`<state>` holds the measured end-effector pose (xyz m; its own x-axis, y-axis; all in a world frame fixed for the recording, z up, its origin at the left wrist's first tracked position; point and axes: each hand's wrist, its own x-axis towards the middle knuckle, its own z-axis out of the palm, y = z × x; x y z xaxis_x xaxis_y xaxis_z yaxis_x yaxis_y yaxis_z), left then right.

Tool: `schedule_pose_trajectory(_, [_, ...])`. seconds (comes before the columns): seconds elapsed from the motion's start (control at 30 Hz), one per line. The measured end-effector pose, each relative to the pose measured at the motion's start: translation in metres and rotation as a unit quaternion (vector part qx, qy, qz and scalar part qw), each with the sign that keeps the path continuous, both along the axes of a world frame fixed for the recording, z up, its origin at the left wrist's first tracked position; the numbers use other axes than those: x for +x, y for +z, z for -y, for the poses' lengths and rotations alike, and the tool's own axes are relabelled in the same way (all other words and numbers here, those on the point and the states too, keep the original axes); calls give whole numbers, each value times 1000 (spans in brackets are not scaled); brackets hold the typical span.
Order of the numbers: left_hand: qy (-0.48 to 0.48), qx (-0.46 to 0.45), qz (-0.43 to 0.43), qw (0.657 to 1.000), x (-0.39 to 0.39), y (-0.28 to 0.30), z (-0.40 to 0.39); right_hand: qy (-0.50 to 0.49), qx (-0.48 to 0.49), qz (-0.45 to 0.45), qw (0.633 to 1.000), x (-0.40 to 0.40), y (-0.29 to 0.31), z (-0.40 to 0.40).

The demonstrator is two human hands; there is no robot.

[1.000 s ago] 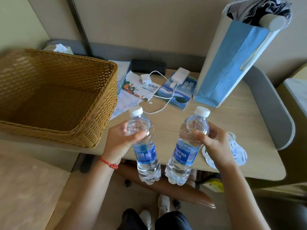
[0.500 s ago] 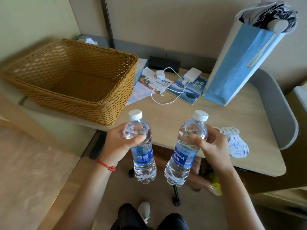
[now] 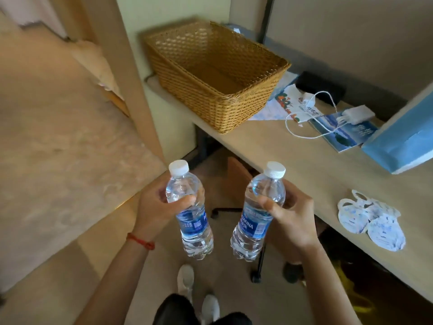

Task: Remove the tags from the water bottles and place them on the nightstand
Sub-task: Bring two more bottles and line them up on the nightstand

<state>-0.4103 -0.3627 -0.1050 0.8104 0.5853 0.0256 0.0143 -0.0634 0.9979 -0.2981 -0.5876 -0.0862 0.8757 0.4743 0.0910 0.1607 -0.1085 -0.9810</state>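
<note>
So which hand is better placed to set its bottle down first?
Probably the right hand: its bottle hangs beside the desk edge, nearer than the left hand and its bottle. No nightstand is clearly identifiable.

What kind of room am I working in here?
Probably a hotel guest room. A light wooden desk carries a woven wicker basket, travel brochures and a white charger with cable. Carpeted floor lies to the left. No nightstand shows in this view.
</note>
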Motion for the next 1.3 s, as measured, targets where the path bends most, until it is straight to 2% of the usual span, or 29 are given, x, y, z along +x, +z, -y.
schedule_pose_trajectory(0.17, [104, -11, -5, 995, -74, 5, -21, 97, -25, 19, 995, -32, -3, -52])
schedule_pose_trajectory(0.37, [212, 16, 4, 977, -169, 15, -52, 202, -35, 20, 979, -84, -4, -132])
schedule_pose_trajectory(0.63, [357, 3, -5, 934, -322, 13, -109, 343, -42, 12, 938, -196, -11, -253])
schedule_pose_trajectory(0.83, [437, 45, -55, 897, -421, 12, -141, 426, -13, 19, 905, -282, -7, -324])
schedule_pose_trajectory(0.93, [488, 43, -39, 871, -465, 15, -142, 477, -7, -16, 879, -325, -3, -356])
schedule_pose_trajectory(1.03, [548, 12, -19, 836, -501, 16, -139, 528, -14, -15, 849, -365, -3, -386])
schedule_pose_trajectory(1.3, [686, -8, -26, 727, -554, 14, -119, 680, -19, -16, 733, -445, 0, -453])
